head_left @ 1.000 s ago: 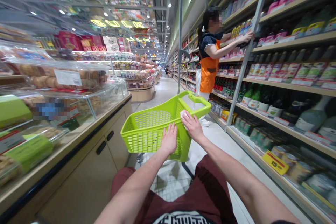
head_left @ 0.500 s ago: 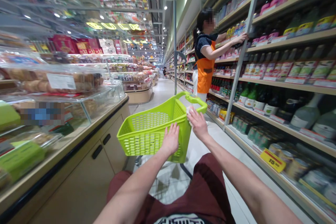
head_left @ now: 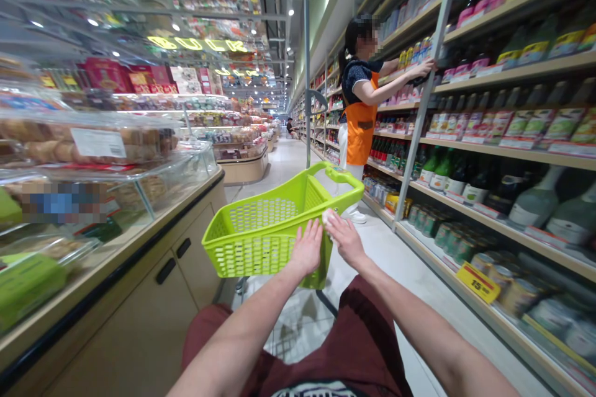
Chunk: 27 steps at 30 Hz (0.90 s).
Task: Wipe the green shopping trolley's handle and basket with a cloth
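A bright green plastic shopping cart with perforated basket walls stands in front of my knees. My left hand lies with its fingers extended on the near side of the basket, below the rim. Between the fingers of my right hand and the cart's near corner, under the handle, is a small crumpled white tissue. The fingers of that hand press over it, so part of it is hidden. Both hands are close together.
A person in an orange apron reaches into the right-hand shelves of bottles and cans. A glass-topped bakery counter lines the left. A pole with a bear flag rises behind the cart. Tiled aisle floor runs ahead.
My right hand has moved down and left with the tissue, from beside the handle to the basket's corner near my left hand. My left hand stays on the basket side.
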Each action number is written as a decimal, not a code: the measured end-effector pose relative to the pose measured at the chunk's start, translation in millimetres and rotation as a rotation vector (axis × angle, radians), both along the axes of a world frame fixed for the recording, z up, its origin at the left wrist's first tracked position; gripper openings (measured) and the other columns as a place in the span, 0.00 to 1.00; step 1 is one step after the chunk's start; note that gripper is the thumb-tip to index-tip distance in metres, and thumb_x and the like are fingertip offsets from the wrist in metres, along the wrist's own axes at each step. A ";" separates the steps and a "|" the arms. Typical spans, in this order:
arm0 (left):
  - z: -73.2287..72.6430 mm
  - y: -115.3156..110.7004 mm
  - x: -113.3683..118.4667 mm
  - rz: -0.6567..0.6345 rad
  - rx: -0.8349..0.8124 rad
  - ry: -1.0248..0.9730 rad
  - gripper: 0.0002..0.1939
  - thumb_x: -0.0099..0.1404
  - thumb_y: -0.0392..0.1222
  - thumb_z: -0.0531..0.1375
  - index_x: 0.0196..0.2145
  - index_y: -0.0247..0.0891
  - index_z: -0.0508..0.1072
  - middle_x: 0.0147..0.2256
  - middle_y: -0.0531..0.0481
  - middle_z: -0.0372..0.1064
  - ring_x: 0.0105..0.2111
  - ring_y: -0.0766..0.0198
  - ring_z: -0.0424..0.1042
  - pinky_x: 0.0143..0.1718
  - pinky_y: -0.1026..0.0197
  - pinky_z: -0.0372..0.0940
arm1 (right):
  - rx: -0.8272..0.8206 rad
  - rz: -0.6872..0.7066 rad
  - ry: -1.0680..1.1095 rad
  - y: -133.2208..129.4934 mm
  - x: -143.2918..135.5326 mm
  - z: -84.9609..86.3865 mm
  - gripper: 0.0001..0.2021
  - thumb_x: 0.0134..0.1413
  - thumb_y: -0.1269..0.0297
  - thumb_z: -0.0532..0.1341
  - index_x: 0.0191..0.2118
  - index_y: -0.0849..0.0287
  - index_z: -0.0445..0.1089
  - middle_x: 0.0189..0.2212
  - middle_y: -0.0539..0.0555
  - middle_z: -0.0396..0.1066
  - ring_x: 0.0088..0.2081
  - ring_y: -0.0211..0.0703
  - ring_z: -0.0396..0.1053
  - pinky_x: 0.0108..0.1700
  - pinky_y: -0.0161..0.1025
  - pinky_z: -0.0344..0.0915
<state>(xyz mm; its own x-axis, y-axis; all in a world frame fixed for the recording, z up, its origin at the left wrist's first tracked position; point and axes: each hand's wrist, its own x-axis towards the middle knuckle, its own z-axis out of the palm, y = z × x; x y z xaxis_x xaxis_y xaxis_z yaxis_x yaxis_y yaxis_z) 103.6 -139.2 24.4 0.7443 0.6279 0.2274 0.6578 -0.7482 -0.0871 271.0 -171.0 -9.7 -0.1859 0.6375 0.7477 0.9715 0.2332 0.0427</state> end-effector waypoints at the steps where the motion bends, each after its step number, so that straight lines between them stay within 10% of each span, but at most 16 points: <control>1: 1.5 0.8 0.8 0.007 0.004 -0.002 0.34 0.54 0.33 0.47 0.60 0.30 0.43 0.62 0.44 0.31 0.61 0.56 0.32 0.59 0.47 0.38 | 0.065 -0.046 0.040 2.8 9.9 16.6 0.22 0.50 0.79 0.47 0.50 0.56 0.64 0.56 0.57 0.56 0.60 0.42 0.45 0.57 0.52 0.45; 6: 10.5 2.1 9.7 0.002 0.023 -0.016 0.35 0.54 0.32 0.47 0.60 0.30 0.43 0.62 0.44 0.30 0.61 0.56 0.31 0.58 0.46 0.38 | 0.197 -0.292 0.204 19.4 52.3 71.1 0.23 0.46 0.79 0.49 0.50 0.59 0.63 0.56 0.58 0.55 0.59 0.46 0.47 0.56 0.53 0.46; 15: -11.1 5.9 -1.7 -0.025 0.065 -0.014 0.33 0.55 0.34 0.47 0.59 0.31 0.47 0.62 0.44 0.34 0.61 0.56 0.33 0.58 0.46 0.38 | -0.026 0.022 -0.083 18.3 -9.4 -1.3 0.24 0.46 0.81 0.50 0.50 0.57 0.63 0.54 0.56 0.58 0.59 0.46 0.48 0.54 0.53 0.50; 23: -18.1 22.3 -35.6 0.069 0.147 -0.094 0.32 0.55 0.32 0.45 0.59 0.31 0.46 0.62 0.45 0.32 0.61 0.57 0.32 0.59 0.46 0.36 | 0.096 -0.057 0.064 36.4 -6.9 41.5 0.25 0.47 0.80 0.51 0.52 0.57 0.60 0.55 0.55 0.57 0.59 0.45 0.46 0.57 0.52 0.45; 27: -19.5 27.3 -45.6 0.112 0.144 -0.112 0.32 0.55 0.33 0.46 0.59 0.31 0.46 0.62 0.44 0.34 0.61 0.56 0.32 0.59 0.46 0.35 | -0.030 0.021 -0.006 47.9 -42.0 15.3 0.22 0.47 0.79 0.53 0.50 0.58 0.63 0.54 0.57 0.59 0.59 0.46 0.47 0.57 0.52 0.48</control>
<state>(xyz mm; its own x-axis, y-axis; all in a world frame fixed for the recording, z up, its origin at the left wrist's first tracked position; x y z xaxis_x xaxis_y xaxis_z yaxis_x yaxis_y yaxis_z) 58.0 -111.9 4.9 0.6368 0.6602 0.3982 0.7477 -0.6549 -0.1099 229.1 -123.1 5.6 -0.2044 0.6557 0.7268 0.9660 0.2552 0.0414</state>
